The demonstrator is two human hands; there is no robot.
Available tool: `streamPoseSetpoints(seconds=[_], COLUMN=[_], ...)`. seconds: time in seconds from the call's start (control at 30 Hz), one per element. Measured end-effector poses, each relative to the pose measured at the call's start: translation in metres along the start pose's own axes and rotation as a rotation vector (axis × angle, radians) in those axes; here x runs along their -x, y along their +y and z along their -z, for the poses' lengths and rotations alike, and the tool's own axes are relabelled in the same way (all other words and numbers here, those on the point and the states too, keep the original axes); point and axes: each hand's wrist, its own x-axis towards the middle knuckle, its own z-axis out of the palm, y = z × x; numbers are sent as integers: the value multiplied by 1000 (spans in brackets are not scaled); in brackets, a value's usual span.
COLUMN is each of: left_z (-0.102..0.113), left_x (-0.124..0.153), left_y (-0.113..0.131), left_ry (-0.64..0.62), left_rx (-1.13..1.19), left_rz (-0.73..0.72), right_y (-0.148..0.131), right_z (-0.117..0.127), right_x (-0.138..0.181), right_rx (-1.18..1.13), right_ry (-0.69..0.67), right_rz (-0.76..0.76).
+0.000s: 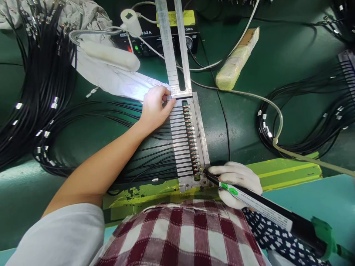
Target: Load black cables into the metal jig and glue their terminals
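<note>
A slotted metal fixture (pixel 203 136) lies lengthwise before me, with a row of black cables (pixel 161 127) running into its slots from the left. Along the fixture's opening the cable ends show coppery wires and small metal connectors (pixel 191 136). My bare left hand (pixel 156 107) pinches the far left corner of the fixture, thumb and fingers together. In a white glove, my right hand (pixel 240 181) grips a black dispensing syringe (pixel 266 203) with green stickers and a green cap at its rear. Its tip is at the near end of the connector row, touching or just above it.
A black dispenser box (pixel 155 40) stands at the back, behind a white lamp (pixel 111 55). Bundled cables (pixel 41 74) lie left; coiled cables (pixel 277 111) lie right. A tape-wrapped block (pixel 235 59) and a pale hose (pixel 277 114) are at the right. Metal rails (pixel 169 48) extend beyond the fixture.
</note>
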Motion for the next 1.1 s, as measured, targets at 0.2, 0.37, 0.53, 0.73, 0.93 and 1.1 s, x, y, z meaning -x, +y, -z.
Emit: streamPoseSetpoints(seconds=[0.2, 0.37, 0.53, 0.73, 0.93, 1.1], left_z=[-1, -1, -1, -2, -2, -3], left_x=[0, 0, 0, -1, -1, -1], left_y=[-1, -3, -3, -3, -3, -4], left_ry=[-13, -4, 16, 25, 3, 4], left_rx=[-9, 4, 9, -6, -7, 10], left_rz=[2, 2, -21, -32, -14, -14], right_y=[1, 4, 6, 3, -4, -3], right_z=[-1, -2, -3, 1, 1, -3], right_x=[-2, -2, 0, 1, 8, 13], right_rx=[-2, -7, -11, 11, -1, 2], right_ry=[-3, 19, 29, 33, 30, 19], right_rz=[13, 12, 21, 54, 36, 0])
